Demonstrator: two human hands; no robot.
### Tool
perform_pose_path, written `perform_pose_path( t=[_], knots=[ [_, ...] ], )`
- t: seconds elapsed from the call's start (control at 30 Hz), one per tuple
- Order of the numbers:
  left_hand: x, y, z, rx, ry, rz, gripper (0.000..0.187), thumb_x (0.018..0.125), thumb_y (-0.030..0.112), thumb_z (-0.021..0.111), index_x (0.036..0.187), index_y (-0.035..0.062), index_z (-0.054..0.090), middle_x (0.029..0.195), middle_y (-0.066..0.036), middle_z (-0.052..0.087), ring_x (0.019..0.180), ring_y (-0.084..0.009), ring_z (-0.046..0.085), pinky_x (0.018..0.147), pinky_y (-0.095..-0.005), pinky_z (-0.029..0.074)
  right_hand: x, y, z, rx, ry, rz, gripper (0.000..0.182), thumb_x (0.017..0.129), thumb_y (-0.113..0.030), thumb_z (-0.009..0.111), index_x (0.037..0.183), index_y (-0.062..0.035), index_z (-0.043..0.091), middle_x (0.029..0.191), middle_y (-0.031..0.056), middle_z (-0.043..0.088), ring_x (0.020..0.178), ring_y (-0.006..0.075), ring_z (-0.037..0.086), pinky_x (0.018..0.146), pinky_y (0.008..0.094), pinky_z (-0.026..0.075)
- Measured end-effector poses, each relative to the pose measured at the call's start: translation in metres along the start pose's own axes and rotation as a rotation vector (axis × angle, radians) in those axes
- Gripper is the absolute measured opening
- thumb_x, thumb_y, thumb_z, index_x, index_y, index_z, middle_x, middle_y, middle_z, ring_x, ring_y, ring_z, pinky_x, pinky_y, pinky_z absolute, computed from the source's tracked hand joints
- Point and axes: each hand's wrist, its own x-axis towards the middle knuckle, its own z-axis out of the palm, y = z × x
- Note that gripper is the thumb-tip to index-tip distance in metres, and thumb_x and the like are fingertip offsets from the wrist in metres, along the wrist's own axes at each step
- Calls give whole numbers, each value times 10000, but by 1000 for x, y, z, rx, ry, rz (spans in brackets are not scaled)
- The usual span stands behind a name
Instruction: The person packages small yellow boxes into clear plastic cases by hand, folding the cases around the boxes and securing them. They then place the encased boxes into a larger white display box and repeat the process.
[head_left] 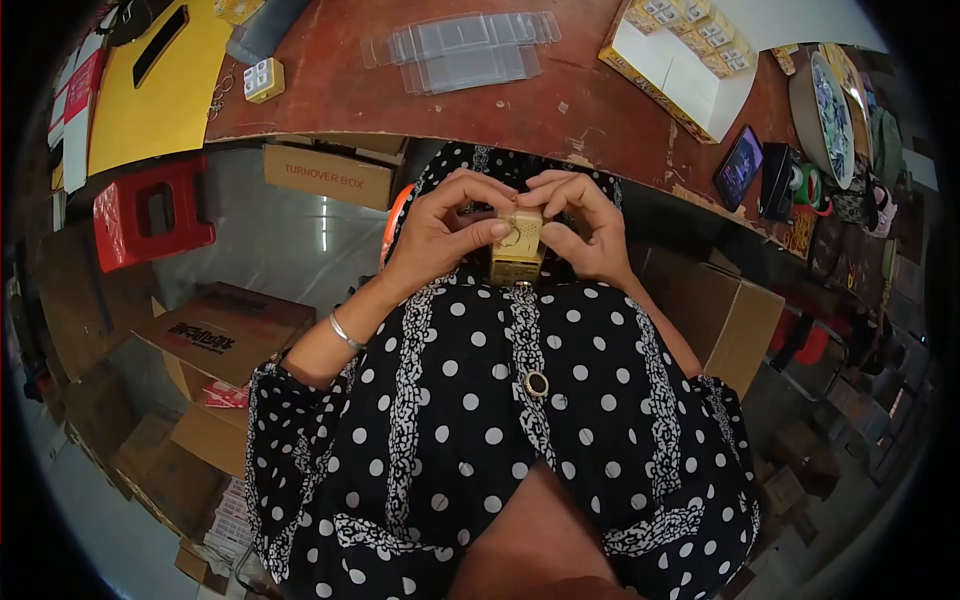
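A small yellow box (518, 248) with printed sides is held in front of my chest, just below the table's front edge. My left hand (450, 222) grips it from the left, with the thumb across its face and the fingers curled over its upper end. From the other side, my right hand (588, 222) has bent fingertips on the top edge and the thumb close to the right side. The fingertips of both hands meet at the top of the box and hide part of it.
On the reddish-brown table (330, 75) lie clear plastic packages (470, 52), a small yellow-and-white box (264, 80) and a phone (740, 168). A display carton (665, 75) holds several small boxes. A red stool (155, 212) and cardboard boxes (330, 180) stand below.
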Motion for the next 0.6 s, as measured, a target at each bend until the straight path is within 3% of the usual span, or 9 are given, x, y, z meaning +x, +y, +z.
perform_pose_path(
  t=[0.07, 0.17, 0.27, 0.37, 0.6],
  knots=[
    [0, 10, -1, 28, -35, -42, 189, 882, 104, 793, 1037, 49, 701, 1150, -68, 628, 1117, -141, 613, 937, -289, 562, 4, -8, -1, 146, -7, 178, 195, 896, -5, 728, 974, -12, 550, 1100, 126, 685, 1152, 193, 635, 1026, 344, 507],
    [4, 9, -4, 218, -33, 74, 132, 879, 95, 792, 976, 43, 720, 1077, -54, 654, 1029, -121, 642, 832, -255, 573, 12, -23, 2, 99, -17, 273, 182, 897, -33, 747, 942, -10, 572, 1045, 98, 686, 1060, 157, 665, 952, 304, 543],
    [6, 26, 3, 280, -3, 21, 106, 879, 78, 780, 962, 28, 737, 988, -51, 669, 914, -108, 664, 765, -242, 560, 15, -24, 0, 38, -19, 289, 178, 888, -53, 766, 930, -1, 601, 1037, 93, 685, 978, 134, 678, 883, 276, 563],
    [9, 36, 8, 364, 11, 49, 108, 885, 65, 763, 981, 19, 749, 939, -45, 675, 831, -110, 669, 757, -243, 552, 22, -35, -3, 69, 4, 390, 144, 888, -41, 761, 913, 8, 628, 1017, 86, 687, 951, 127, 675, 852, 270, 567],
    [9, 28, 3, 400, 28, 70, 104, 895, 76, 756, 980, 17, 760, 917, -45, 680, 861, -108, 666, 760, -250, 551, 20, -24, -5, 119, -20, 379, 97, 903, -20, 735, 888, 3, 641, 997, 88, 698, 921, 110, 664, 804, 268, 559]
  ],
)
